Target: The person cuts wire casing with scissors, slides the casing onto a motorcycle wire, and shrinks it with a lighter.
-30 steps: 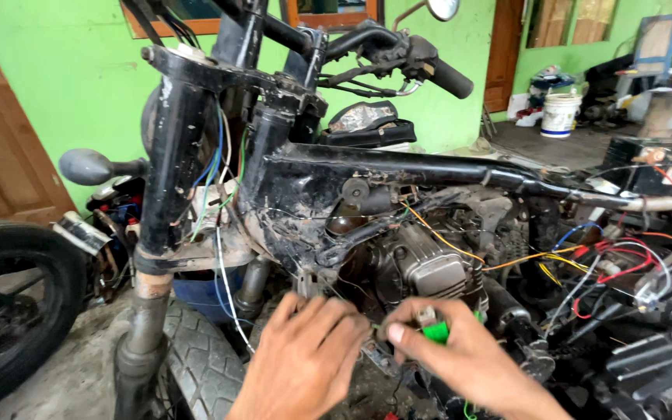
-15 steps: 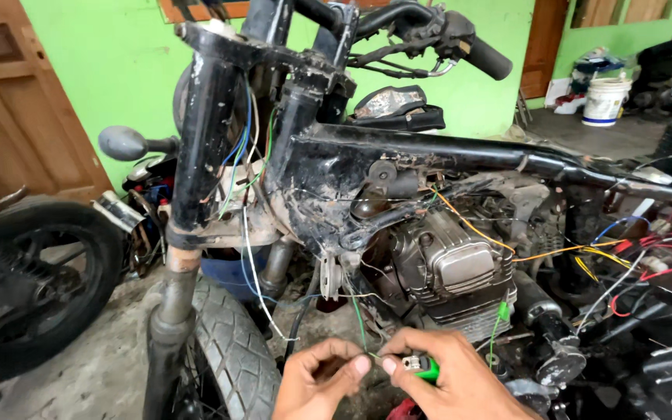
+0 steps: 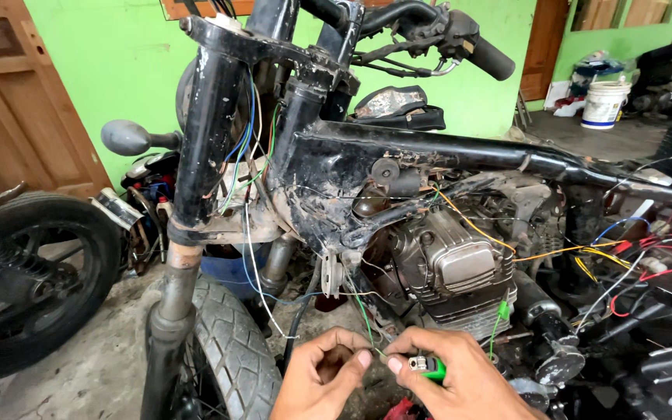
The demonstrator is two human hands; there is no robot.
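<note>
The left hand (image 3: 322, 379) is curled low in the frame, its grip narrow, thumb and forefinger pinched on a thin green wire (image 3: 364, 319) that hangs down from the motorcycle. The right hand (image 3: 460, 379) sits just beside it, fingertips almost meeting the left thumb; its grip is closed around a small green plastic lighter with a shiny metal top (image 3: 427, 365), held level between thumb and fingers. The wire's lower end lies between the two hands, though it is too fine to tell whether it touches the lighter.

Above them stands a stripped motorcycle with a scuffed, black-painted steel tube frame (image 3: 429, 152). One ribbed grey cast-metal engine (image 3: 445, 260) with a smooth rectangular cover sits in the frame. Loose wires trail around it: blue, white and green near the two black fork tubes (image 3: 200, 132), yellow, orange and red toward the right. One knobbly rubber front tyre (image 3: 231, 350) stands left of the hands, and one round grey mirror (image 3: 126, 138) juts out near the fork. A second black wheel (image 3: 33, 272) stands well apart at the left, before a brown wooden door (image 3: 17, 93). One white plastic bucket (image 3: 604, 103) rests far back by the matte green wall (image 3: 110, 62).
</note>
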